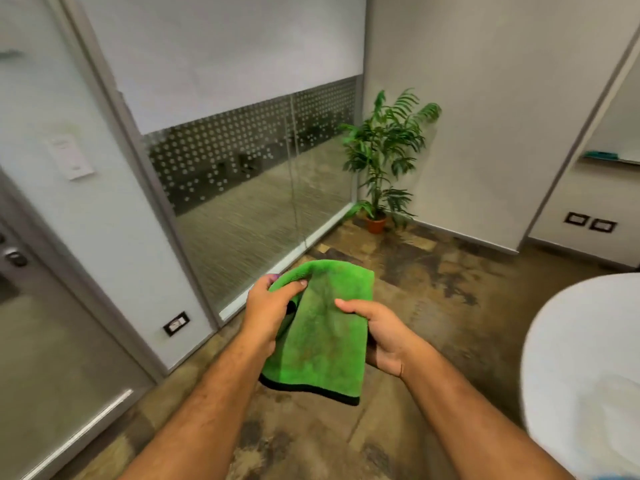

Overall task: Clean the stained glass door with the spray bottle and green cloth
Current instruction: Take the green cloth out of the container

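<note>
While both bare forearms reach forward over the patterned floor (398, 271), the green cloth (322, 327) is held between the two hands at mid-frame. The left hand (268, 306) grips the cloth's upper left portion, thumb laid over the top of the fabric. The right hand (379, 332) holds the right edge, thumb on the front face and fingers behind. The cloth hangs folded, its black-bound hem lowest, with darker soiling visible across the centre. The glass partition (249, 188) stands to the left and ahead, frosted above, dotted in a band (clear below that band). A glass door (52, 306) with metal frame occupies the far left. A potted plant (384, 157) stands in the corner beside the partition. A white rounded surface (581, 368) fills the right edge.
</note>
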The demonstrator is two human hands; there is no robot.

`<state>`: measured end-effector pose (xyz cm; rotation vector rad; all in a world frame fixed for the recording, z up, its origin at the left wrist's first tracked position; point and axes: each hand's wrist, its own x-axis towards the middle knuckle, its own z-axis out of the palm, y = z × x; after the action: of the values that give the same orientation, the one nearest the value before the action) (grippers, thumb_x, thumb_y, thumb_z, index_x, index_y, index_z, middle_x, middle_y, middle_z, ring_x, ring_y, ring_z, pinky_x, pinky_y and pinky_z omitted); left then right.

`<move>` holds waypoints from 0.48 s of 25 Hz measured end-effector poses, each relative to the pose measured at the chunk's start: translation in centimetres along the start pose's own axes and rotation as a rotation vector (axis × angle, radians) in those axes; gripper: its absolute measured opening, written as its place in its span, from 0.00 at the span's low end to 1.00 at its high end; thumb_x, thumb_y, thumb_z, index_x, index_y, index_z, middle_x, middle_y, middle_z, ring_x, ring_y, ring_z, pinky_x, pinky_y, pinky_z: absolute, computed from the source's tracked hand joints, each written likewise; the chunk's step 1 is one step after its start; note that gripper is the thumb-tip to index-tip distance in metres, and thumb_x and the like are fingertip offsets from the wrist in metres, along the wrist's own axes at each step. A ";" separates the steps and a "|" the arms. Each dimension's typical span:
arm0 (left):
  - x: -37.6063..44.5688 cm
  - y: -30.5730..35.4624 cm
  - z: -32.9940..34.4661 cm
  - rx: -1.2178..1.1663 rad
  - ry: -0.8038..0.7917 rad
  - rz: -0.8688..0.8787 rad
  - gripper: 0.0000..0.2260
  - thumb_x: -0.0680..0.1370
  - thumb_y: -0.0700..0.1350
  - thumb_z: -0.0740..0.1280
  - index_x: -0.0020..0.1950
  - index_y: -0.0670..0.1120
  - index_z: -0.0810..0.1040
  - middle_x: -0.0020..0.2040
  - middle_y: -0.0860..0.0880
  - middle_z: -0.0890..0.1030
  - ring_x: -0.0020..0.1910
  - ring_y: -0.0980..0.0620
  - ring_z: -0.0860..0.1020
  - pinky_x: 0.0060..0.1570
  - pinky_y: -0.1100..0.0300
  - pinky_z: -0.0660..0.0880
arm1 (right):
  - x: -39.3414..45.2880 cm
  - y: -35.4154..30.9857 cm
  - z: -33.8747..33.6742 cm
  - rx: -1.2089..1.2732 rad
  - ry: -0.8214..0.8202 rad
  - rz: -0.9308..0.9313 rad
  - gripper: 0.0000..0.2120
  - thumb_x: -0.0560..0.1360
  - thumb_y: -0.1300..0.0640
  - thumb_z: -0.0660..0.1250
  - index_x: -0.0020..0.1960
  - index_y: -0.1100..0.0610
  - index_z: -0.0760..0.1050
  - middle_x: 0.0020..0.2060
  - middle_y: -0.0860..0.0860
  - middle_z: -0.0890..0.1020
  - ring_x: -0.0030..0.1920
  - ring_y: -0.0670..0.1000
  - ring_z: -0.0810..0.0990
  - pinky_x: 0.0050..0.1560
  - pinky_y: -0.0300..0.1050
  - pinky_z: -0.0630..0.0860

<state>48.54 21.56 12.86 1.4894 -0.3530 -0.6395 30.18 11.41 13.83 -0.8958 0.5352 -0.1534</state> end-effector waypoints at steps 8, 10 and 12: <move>0.8 0.1 -22.1 -0.230 0.227 -0.078 0.17 0.81 0.51 0.74 0.69 0.47 0.80 0.64 0.46 0.87 0.61 0.46 0.85 0.65 0.43 0.79 | 12.9 3.9 16.7 0.152 -0.064 0.079 0.21 0.71 0.51 0.68 0.55 0.63 0.90 0.55 0.63 0.90 0.49 0.64 0.91 0.47 0.59 0.88; 1.4 0.4 -25.7 -0.283 0.256 -0.105 0.16 0.82 0.53 0.73 0.66 0.46 0.84 0.59 0.44 0.89 0.56 0.44 0.87 0.58 0.45 0.84 | 15.5 5.4 20.3 0.229 -0.114 0.096 0.22 0.73 0.48 0.68 0.54 0.63 0.90 0.55 0.63 0.90 0.50 0.64 0.91 0.46 0.61 0.88; 2.6 1.0 -29.0 -0.258 0.320 -0.087 0.13 0.83 0.53 0.72 0.61 0.45 0.86 0.52 0.46 0.91 0.49 0.47 0.88 0.49 0.51 0.86 | 17.9 7.4 23.9 0.248 -0.169 0.127 0.25 0.72 0.45 0.72 0.58 0.63 0.89 0.59 0.63 0.88 0.53 0.64 0.90 0.49 0.62 0.87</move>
<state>67.84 43.37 11.27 1.3358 0.0406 -0.4844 56.88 26.61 13.41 -0.6245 0.4043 -0.0266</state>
